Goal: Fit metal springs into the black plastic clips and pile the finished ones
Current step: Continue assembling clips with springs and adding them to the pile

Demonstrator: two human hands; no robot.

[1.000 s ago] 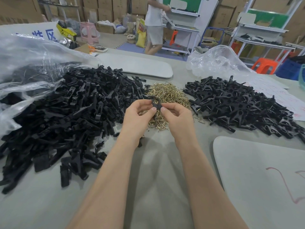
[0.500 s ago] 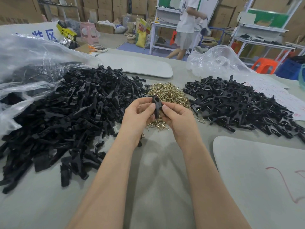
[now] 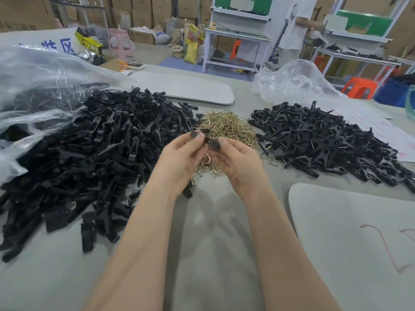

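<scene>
Past the heap of loose black clips (image 3: 89, 153) on our left, we pinch one clip (image 3: 210, 142) between our left hand (image 3: 182, 158) and right hand (image 3: 238, 162), fingertips clamped on it above the brass springs (image 3: 226, 126), the finished pile (image 3: 325, 140) lying further right.

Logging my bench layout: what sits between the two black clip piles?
A heap of brass springs, plain in the head view.

Both hands (image 3: 179, 158) (image 3: 238, 162) pinch black clip (image 3: 207, 140) over springs (image 3: 226, 126).
</scene>
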